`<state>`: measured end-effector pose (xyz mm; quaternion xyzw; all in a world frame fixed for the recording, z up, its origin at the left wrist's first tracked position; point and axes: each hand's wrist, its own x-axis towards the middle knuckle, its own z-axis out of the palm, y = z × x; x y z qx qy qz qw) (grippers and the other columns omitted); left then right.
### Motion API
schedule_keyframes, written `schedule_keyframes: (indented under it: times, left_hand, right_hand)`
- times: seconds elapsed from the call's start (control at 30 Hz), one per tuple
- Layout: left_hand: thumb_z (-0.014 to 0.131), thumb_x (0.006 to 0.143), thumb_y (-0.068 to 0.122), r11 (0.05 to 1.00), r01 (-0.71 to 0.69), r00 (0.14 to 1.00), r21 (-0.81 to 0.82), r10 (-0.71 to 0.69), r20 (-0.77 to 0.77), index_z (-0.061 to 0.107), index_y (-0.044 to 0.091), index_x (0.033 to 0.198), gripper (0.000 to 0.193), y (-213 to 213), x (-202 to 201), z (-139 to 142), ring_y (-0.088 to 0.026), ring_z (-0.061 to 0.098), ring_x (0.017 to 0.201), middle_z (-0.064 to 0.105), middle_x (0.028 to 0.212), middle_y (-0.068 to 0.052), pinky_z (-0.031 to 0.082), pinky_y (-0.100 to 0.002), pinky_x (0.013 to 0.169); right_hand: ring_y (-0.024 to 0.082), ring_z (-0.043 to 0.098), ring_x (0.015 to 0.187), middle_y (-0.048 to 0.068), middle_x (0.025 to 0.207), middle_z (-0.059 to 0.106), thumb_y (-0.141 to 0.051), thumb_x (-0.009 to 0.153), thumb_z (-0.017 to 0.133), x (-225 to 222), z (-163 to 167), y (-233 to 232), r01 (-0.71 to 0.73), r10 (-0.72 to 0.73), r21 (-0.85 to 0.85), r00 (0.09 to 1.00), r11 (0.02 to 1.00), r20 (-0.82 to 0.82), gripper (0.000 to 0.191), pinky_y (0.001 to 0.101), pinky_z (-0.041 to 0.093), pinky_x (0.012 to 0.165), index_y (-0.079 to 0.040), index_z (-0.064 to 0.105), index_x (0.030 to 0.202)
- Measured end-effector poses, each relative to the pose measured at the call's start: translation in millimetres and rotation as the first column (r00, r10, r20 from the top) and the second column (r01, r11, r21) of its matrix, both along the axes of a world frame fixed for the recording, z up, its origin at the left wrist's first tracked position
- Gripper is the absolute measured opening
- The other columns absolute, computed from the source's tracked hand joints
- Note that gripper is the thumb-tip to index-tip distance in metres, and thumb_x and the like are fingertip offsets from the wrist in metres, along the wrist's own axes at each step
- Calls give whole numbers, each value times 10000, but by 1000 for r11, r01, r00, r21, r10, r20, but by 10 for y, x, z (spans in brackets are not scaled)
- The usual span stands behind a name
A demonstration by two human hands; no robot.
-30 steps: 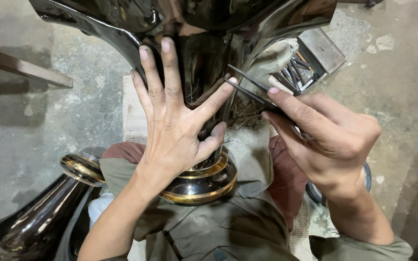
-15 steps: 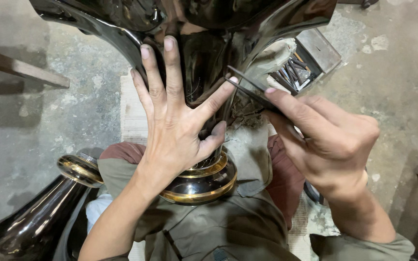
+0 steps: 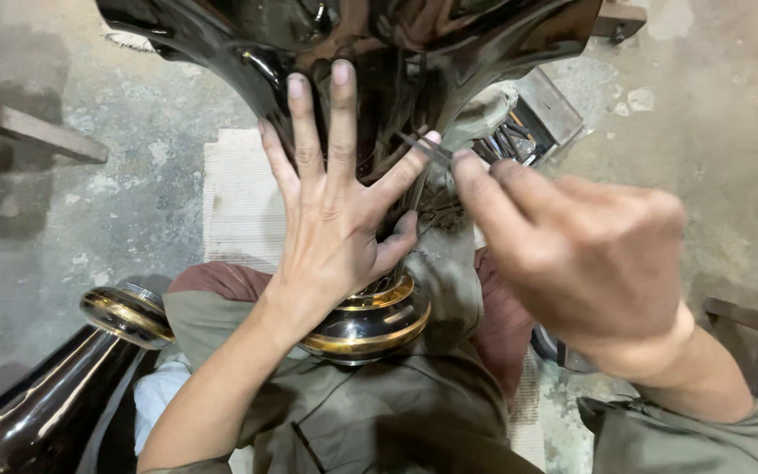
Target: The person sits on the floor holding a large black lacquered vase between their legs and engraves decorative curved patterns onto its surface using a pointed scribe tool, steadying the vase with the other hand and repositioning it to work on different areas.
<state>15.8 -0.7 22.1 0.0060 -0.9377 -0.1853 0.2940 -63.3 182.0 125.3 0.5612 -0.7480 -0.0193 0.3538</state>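
A large glossy black vase [image 3: 247, 44] with gold bands at its foot [image 3: 370, 329] lies across my lap, its wide mouth pointing away from me. My left hand [image 3: 331, 211] lies flat on its neck, fingers spread, thumb stretched to the right. My right hand [image 3: 581, 254] pinches a thin dark metal tool [image 3: 427, 149] between thumb and forefinger. The tool's tip meets the vase surface just by my left thumb tip. The right hand is blurred.
A second black vase with a gold rim [image 3: 120, 316] lies at the lower left. A box of metal tools [image 3: 528, 123] sits on the concrete floor at upper right. A pale mat [image 3: 234, 193] lies under the vase. A wooden plank [image 3: 28, 132] is at the left.
My right hand has moved left and closer to the camera with the tool, and its tip has slid nearer my left thumb. The left hand stays pressed on the vase.
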Motion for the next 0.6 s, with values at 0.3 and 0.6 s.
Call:
schedule_keyframes:
  times: [0.3, 0.6]
  left_hand:
    - [883, 730, 266, 1000, 8, 999, -14, -8, -33, 646, 344, 1431, 745, 3, -17, -37, -505, -72, 1509, -48, 1647, -190, 88, -858, 1126]
    - [874, 753, 279, 998, -21, 999, -51, 19, -45, 628, 386, 1452, 749, -1, 0, -55, -495, -93, 1524, -83, 1661, -181, 87, -850, 1145]
  right_hand:
    - [114, 527, 525, 3, 700, 650, -148, 981, 811, -42, -199, 145, 82, 9, -200, 909, 976, 416, 255, 313, 388, 479, -152, 768, 1232]
    - [117, 567, 537, 24, 753, 698, -114, 965, 839, -56, -331, 189, 71, 67, -262, 872, 962, 484, 293, 304, 397, 478, -123, 761, 1248]
